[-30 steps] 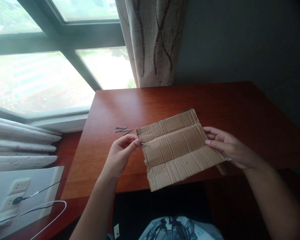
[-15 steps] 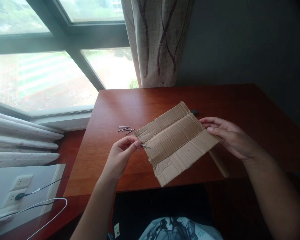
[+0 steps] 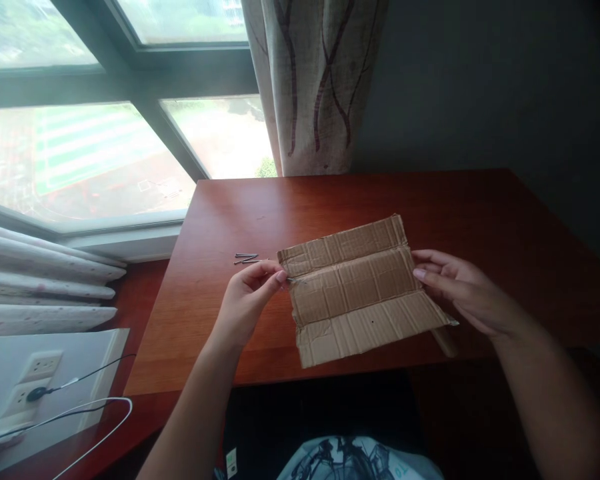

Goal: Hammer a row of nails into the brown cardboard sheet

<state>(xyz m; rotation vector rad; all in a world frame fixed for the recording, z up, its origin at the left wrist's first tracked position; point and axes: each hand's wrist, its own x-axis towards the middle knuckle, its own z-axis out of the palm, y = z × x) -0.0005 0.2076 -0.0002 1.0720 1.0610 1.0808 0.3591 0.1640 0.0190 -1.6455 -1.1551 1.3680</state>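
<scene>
A creased, brown piece of cardboard [image 3: 355, 290] is held up above the table, tilted, with a small dark hole in its lower flap. My right hand [image 3: 460, 287] pinches its right edge between thumb and fingers. At the left edge, my left hand [image 3: 255, 293] is closed on a thin nail [image 3: 297, 281], whose shaft lies across the cardboard's face. Whether the left fingers also grip the cardboard I cannot tell. Several loose nails [image 3: 246, 255] lie on the table just beyond my left hand. Under the cardboard, a wooden handle [image 3: 445, 343] pokes out; its other end is hidden.
The reddish-brown wooden table [image 3: 455, 207] stretches away to the right. A window [image 3: 130, 153] and a patterned curtain [image 3: 320, 87] stand behind it. Low on the left, a wall socket [image 3: 43, 367] has a plug and a white cable [image 3: 125, 427].
The cardboard has turned clockwise and its far edge now sits lower and further right, covering more of the wooden handle. My left hand has shifted slightly up and right with the nail.
</scene>
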